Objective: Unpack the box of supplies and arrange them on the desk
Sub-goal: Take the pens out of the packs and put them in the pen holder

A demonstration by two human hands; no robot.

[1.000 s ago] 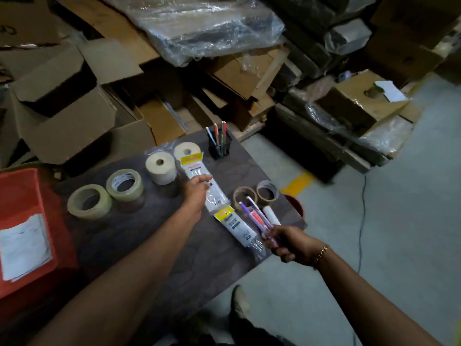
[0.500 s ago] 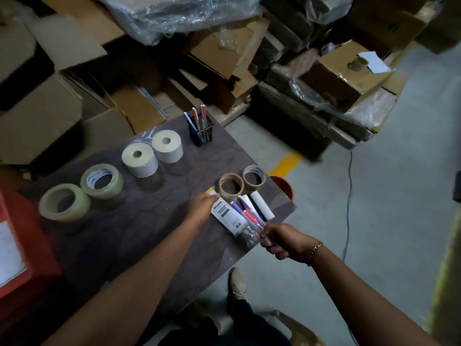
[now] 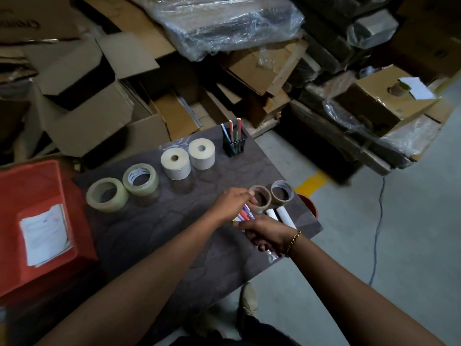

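A pack of pens (image 3: 245, 214) is gripped at its near end by the curled right hand (image 3: 268, 234) and pinched at its far end by the left hand (image 3: 230, 203), low over the desk (image 3: 174, 245). Two brown tape rolls (image 3: 264, 207) and white tubes (image 3: 285, 217) lie just beyond. Clear tape rolls (image 3: 119, 201), cream paper rolls (image 3: 174, 168) and a mesh pen holder (image 3: 235, 147) are ranged farther back. The dark top is crackle-patterned; cardboard boxes (image 3: 99, 121) are heaped behind, beside grey concrete floor (image 3: 374, 245).

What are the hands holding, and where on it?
Both hold the clear packet of coloured pens: the right hand grips its near end, the left hand pinches its far end.
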